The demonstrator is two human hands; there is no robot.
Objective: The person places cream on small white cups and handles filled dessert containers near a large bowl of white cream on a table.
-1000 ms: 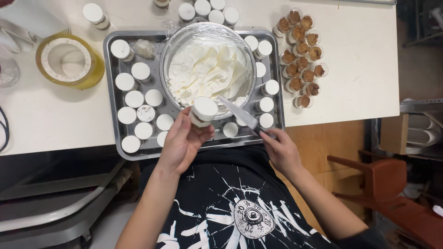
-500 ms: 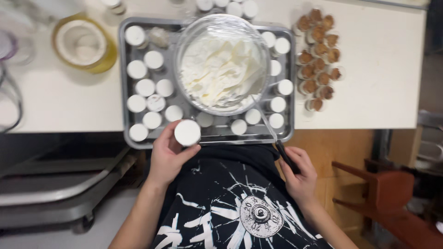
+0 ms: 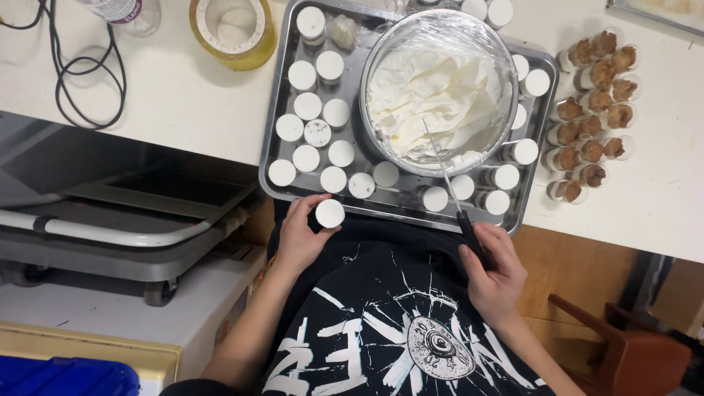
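My left hand point(image 3: 302, 236) holds a small cup topped with white cream point(image 3: 330, 213) just in front of the near edge of a metal tray point(image 3: 270, 169). My right hand point(image 3: 495, 271) grips the black handle of a thin metal spatula point(image 3: 447, 178); its blade reaches into the white cream in a large glass bowl point(image 3: 438, 92) standing on the tray. Several cream-filled cups point(image 3: 315, 125) stand on the tray around the bowl.
A group of small clear cups with brown filling point(image 3: 592, 110) stands on the white counter right of the tray. A yellow round container point(image 3: 233, 29), a bottle point(image 3: 121, 11) and a black cable point(image 3: 88, 73) lie at the left. A trolley point(image 3: 125, 242) sits below the counter.
My left hand drew the cream-topped cup back from the tray toward my body. My right hand pulled back too, the spatula still pointing into the bowl. The camera view shifted.
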